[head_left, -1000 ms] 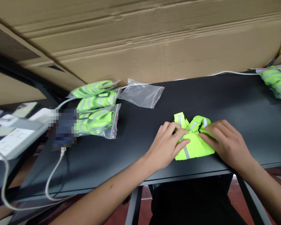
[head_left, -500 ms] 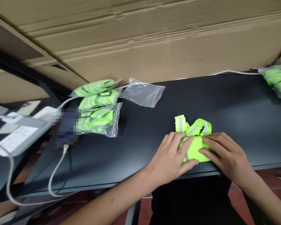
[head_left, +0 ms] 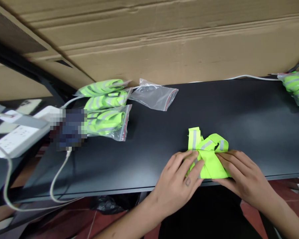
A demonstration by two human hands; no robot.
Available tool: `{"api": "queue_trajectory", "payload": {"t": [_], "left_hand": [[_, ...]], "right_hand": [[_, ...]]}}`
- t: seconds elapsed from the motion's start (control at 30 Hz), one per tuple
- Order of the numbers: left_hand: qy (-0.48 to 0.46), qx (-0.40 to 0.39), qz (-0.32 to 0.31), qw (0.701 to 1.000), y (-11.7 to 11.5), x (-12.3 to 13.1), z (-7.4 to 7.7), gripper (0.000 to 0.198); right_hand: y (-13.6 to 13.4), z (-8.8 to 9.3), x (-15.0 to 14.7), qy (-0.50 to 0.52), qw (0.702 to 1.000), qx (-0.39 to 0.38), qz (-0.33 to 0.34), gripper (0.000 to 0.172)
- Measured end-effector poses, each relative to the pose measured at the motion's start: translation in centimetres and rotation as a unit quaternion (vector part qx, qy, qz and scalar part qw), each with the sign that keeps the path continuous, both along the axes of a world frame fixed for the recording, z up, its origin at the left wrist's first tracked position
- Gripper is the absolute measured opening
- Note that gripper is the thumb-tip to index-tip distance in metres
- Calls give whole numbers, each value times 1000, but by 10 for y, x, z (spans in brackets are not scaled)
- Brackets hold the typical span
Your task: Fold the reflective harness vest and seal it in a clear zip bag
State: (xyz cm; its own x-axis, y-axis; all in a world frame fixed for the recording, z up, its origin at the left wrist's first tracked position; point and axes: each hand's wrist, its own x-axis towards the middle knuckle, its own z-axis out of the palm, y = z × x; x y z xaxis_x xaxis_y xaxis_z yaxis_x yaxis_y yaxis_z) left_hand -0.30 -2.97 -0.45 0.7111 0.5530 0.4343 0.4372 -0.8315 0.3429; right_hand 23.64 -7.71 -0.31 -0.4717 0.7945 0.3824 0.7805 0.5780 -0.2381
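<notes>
A small neon-green vest with grey reflective stripes (head_left: pixel 210 156) lies folded at the near edge of the black table (head_left: pixel 251 126). My left hand (head_left: pixel 180 181) rests on its left side with fingers stretched out and pressing the fabric. My right hand (head_left: pixel 241 172) presses the vest's right side, fingers flat and extended along the fold. Both hands lie at the table's front edge.
Three bagged green vests (head_left: pixel 106 108) lie at the back left beside an empty clear zip bag (head_left: pixel 154 96). Another bagged vest (head_left: pixel 296 88) sits at the far right. A white power strip (head_left: pixel 12 139) and white cable (head_left: pixel 57 179) are at left. Cardboard (head_left: pixel 164 36) stands behind.
Both hands and the vest have slid toward the table's near edge, and the vest has been pressed into a tighter fold.
</notes>
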Motion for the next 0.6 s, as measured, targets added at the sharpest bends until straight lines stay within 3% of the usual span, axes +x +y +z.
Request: {"api": "queue_trajectory", "payload": {"t": [0.07,0.2,0.3,0.43,0.53,0.6], "left_hand": [[-20,-17,-16,1000,8,-1,2,24],[-21,-141,-36,989,41,10,10,22],[8,-201,8,979,68,25,13,26],[64,-220,87,970,92,39,7,29],[66,-219,94,969,96,41,1,36],[58,-215,98,970,95,40,-3,33]], "right_hand": [[5,3,0,18,1000,-8,6,29],[32,10,6,37,996,-83,-16,27],[57,10,12,15,989,-127,-72,35],[82,5,13,-7,991,-60,-121,33],[85,5,3,-43,997,33,-57,28],[80,6,-6,-71,996,49,4,32]]}}
